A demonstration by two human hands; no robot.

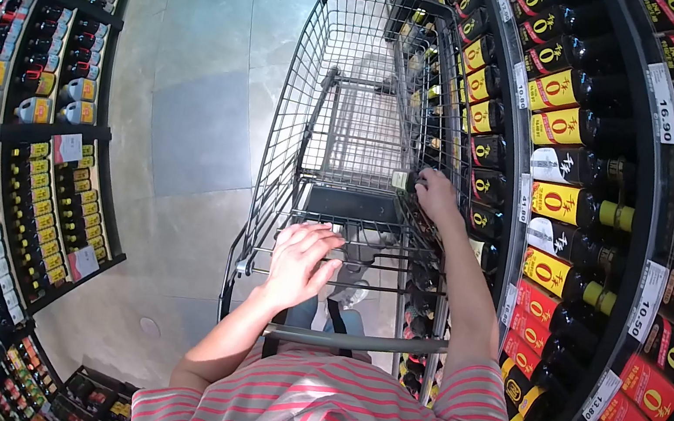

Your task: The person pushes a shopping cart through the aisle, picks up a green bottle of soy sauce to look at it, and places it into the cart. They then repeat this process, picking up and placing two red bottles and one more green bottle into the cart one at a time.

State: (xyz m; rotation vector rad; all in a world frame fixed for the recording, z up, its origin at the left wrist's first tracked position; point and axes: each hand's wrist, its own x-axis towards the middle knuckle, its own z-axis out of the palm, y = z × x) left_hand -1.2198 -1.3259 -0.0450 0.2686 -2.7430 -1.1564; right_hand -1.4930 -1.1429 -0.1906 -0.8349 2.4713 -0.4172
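My right hand (pixel 436 198) is inside the right side of the wire shopping cart (pixel 280 126), its fingers wrapped round a dark bottle (pixel 402 181) with a pale label, which lies on its side. My left hand (pixel 305 257) hangs palm down over the near end of the cart, fingers stretched out, holding nothing. Behind it are the wires and a dark panel (pixel 351 205) of the cart. The cart's grey handle (pixel 361 339) runs across just in front of my striped shirt.
Close on the right, a shelf (pixel 516 151) holds rows of dark bottles with yellow, red and black labels (pixel 561 90). Price tags line its edges. On the left stands another curved shelf (pixel 58 133) with bottles and jugs. Grey floor tiles (pixel 192 126) lie between that shelf and the cart.
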